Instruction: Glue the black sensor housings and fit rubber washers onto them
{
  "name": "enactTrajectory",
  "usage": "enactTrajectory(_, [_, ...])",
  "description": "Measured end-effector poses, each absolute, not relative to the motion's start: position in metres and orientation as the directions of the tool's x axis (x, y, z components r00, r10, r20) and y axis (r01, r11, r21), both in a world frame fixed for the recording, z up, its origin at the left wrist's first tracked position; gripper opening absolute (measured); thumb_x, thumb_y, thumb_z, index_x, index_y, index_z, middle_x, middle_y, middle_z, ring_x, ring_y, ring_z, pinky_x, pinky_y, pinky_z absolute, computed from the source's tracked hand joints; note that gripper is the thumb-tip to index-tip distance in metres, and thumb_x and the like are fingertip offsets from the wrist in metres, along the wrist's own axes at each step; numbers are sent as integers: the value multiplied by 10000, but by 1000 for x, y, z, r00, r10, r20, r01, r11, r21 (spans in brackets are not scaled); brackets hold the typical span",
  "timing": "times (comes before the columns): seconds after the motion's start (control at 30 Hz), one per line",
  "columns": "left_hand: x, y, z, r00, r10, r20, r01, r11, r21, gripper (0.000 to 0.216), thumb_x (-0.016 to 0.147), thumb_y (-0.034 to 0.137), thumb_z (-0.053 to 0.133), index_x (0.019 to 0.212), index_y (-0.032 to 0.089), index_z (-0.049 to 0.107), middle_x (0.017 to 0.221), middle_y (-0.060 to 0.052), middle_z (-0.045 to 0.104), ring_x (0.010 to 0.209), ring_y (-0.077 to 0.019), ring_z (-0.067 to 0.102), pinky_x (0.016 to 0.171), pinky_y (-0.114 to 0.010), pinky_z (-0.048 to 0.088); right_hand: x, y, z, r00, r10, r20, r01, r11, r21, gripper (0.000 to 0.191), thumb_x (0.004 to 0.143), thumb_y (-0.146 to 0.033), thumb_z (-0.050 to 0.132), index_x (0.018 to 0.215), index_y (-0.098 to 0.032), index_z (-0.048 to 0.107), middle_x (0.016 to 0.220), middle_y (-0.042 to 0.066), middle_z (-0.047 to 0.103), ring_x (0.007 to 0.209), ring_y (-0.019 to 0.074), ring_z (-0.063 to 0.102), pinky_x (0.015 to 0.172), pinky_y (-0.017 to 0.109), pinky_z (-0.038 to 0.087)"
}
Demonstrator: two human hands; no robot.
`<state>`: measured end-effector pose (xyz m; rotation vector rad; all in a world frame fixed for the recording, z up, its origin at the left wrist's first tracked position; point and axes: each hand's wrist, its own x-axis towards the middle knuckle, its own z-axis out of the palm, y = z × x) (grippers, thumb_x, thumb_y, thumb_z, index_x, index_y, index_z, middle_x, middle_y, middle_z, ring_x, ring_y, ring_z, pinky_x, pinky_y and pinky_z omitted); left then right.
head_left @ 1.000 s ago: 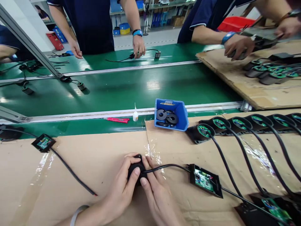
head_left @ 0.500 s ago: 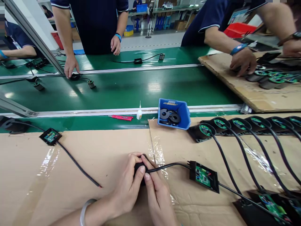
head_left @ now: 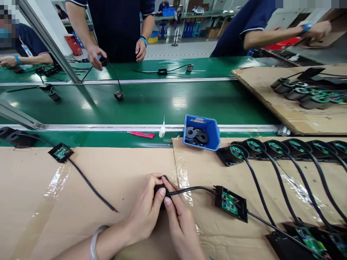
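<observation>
Both hands are wrapped round a black round housing [head_left: 159,188] low over the cardboard, and much of it is hidden by fingers. My left hand [head_left: 145,207] grips its left side, thumb on the near face. From the right, my right hand [head_left: 180,216] holds it with the fingertips beside the cable. A black cable [head_left: 189,189] leaves the housing and runs right to an open black case with a green circuit board [head_left: 231,203]. A thinner cable continues from that case to the lower right.
A blue bin [head_left: 202,132] holds black rings. Near it are a small white bottle [head_left: 162,130] and a red cutter [head_left: 142,134]. Cabled black housings [head_left: 236,153] line the right. Another board case [head_left: 61,152] lies left. Co-workers stand beyond the green conveyor [head_left: 151,101].
Across the conveyor, a co-worker has lifted a black case, its cable and cylinder trailing. The co-worker at right has withdrawn a hand from the parts on the cardboard. My hands keep their grip.
</observation>
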<state>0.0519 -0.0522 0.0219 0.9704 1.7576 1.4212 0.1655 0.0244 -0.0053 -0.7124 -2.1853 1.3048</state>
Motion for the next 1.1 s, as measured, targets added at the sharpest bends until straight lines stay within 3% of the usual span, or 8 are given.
enactTrajectory(0.13, [53,-50,24,-524,851,-9,172,116,978,206,1070,364,340,1044,216,480,1196,-76,518,1130,-210,510,992,-367,411,160,18,-3,-709,682,182,157,404,-901,449,1053,-302,399,1500,-323,438,1438,63,571,1394,201,483,1118,389,479])
enactTrajectory(0.3, [51,-46,26,-569,822,35,206,101,973,209,1058,352,358,967,214,485,1099,-66,539,1049,-215,514,938,-362,416,154,17,-2,-691,710,137,152,328,-933,424,1054,-331,387,1464,-317,495,1448,62,560,1400,226,476,1174,471,413])
enactTrajectory(0.63, [30,-36,28,-525,845,-102,60,156,986,288,982,433,506,816,198,517,890,-28,581,886,-205,542,817,-323,424,153,39,-2,-745,664,56,69,160,-985,440,1035,-427,446,1413,-236,567,1411,90,593,1335,221,551,1135,406,459])
enactTrajectory(0.77, [19,-37,33,-456,876,-160,-66,146,987,361,998,485,459,898,178,622,965,-52,655,958,-222,584,865,-325,442,156,43,2,-760,650,6,58,77,-995,454,1028,-464,460,1399,-233,581,1392,89,608,1316,217,569,1129,412,458])
enactTrajectory(0.87, [15,-39,39,-412,900,-140,-105,106,989,330,962,487,540,974,179,658,1027,-62,687,1007,-236,606,908,-334,453,158,45,4,-752,656,-59,78,-1,-997,470,1010,-505,487,1384,-242,596,1406,88,595,1330,228,556,1143,445,432])
enactTrajectory(1.0, [15,-41,43,-407,901,-148,-89,122,989,287,942,444,591,1021,175,654,1012,-58,673,954,-215,602,851,-312,452,157,44,3,-746,655,-122,94,-78,-993,502,987,-548,513,1380,-248,599,1434,92,572,1352,253,533,1165,495,391])
enactTrajectory(1.1, [9,-39,40,-391,903,-176,-89,153,984,279,933,426,585,1018,170,654,968,-49,654,889,-198,586,793,-299,439,156,49,3,-770,623,-139,159,-24,-987,527,1000,-565,467,1406,-245,571,1441,96,565,1349,254,535,1158,504,400])
